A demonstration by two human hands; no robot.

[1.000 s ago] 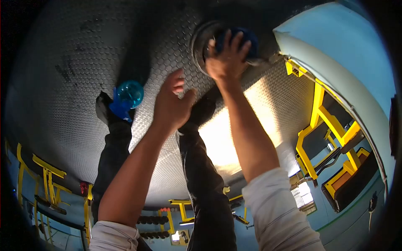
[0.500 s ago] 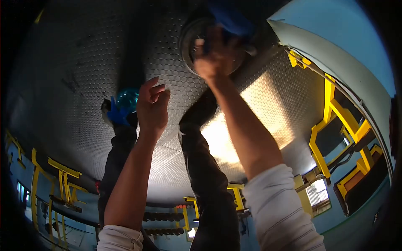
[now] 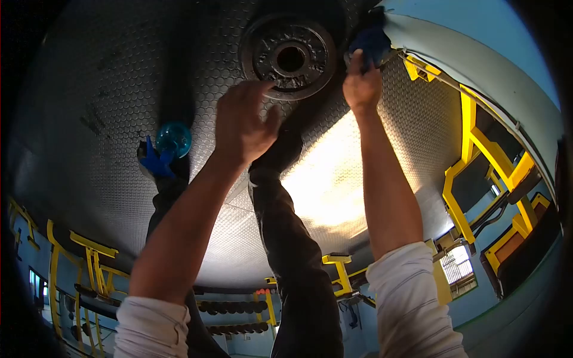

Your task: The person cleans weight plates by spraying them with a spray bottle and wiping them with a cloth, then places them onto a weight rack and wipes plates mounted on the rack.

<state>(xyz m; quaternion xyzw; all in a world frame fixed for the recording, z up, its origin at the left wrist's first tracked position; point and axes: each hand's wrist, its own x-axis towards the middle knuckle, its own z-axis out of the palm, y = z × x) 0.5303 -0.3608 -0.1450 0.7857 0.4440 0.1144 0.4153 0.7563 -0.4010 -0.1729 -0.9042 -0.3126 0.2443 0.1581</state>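
Observation:
A round dark metal weight plate [image 3: 319, 58] with raised lettering and a centre hole lies on the floor. My left hand [image 3: 245, 122] is at its near rim, fingers apart and holding nothing; I cannot tell whether the fingertips touch it. To the right of the plate, my right hand [image 3: 363, 89] is closed on a dark blue cloth [image 3: 370, 45], off the plate. Left of my left hand is a see-through teal spray bottle [image 3: 178, 136] with a blue spray head [image 3: 156, 162].
My trousered legs [image 3: 280, 221] reach over the textured grey floor [image 3: 119, 197], where a bright sun patch [image 3: 328, 179] falls. Yellow-framed gym machines [image 3: 468, 155] stand at the right, more yellow frames [image 3: 92, 256] at the left. A dumbbell rack [image 3: 233, 307] is at the bottom.
My right hand has moved right with the blue cloth, off the weight plate, uncovering its face. My left hand has moved up and right to the plate's near edge, its fingers spreading.

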